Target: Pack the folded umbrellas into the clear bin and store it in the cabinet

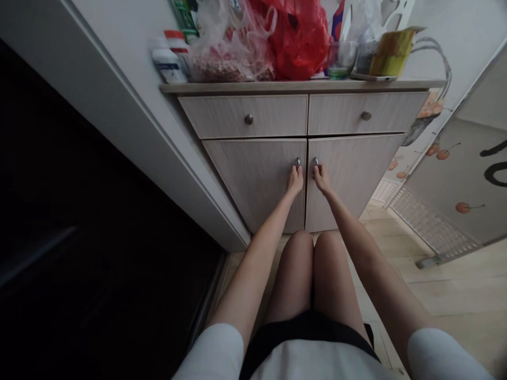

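Observation:
A light wood-grain cabinet stands in front of me, with two drawers above two doors. My left hand (295,179) pinches the small metal handle (298,161) near the inner edge of the left door (253,174). On the right door (352,174), my right hand (321,178) has its fingers closed on the matching metal handle (316,161). Both doors sit nearly flush, with a thin dark gap between them. The left drawer (214,113) and the right drawer (336,113) are closed, each with a round knob.
On the cabinet top (253,88) stand white bottles (168,63), a clear plastic bag (229,53), a red bag (299,45), a glass (341,59) and a yellow box (391,51). A dark door (99,221) is at left; a cherry-patterned panel (447,184) at right.

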Tool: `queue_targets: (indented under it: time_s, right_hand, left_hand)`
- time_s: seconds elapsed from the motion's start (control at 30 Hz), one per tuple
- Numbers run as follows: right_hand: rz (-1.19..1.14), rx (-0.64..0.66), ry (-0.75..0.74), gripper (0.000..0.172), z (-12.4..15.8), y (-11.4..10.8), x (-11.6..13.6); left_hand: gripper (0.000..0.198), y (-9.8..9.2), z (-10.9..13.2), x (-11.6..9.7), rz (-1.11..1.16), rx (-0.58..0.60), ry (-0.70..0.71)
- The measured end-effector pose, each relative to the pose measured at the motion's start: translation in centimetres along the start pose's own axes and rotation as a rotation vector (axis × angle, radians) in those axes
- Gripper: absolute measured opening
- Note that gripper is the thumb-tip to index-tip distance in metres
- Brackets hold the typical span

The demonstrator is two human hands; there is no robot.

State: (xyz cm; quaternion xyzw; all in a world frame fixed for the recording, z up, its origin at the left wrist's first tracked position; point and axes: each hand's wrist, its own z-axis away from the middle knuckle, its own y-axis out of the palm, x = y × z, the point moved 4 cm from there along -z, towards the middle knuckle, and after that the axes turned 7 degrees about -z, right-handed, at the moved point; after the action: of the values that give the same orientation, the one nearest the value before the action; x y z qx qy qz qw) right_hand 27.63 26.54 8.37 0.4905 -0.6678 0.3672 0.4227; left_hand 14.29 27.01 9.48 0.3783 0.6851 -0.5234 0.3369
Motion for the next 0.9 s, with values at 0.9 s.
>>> queue_targets:
  time_s: [0.9]
  right_hand:
    - [0.147,-0.645,-0.115,0.058,21.9,-26.6,3.1]
  left_hand:
    - [0.057,-26.4,21.8,13.6,0.213,-0.916,-0.029]
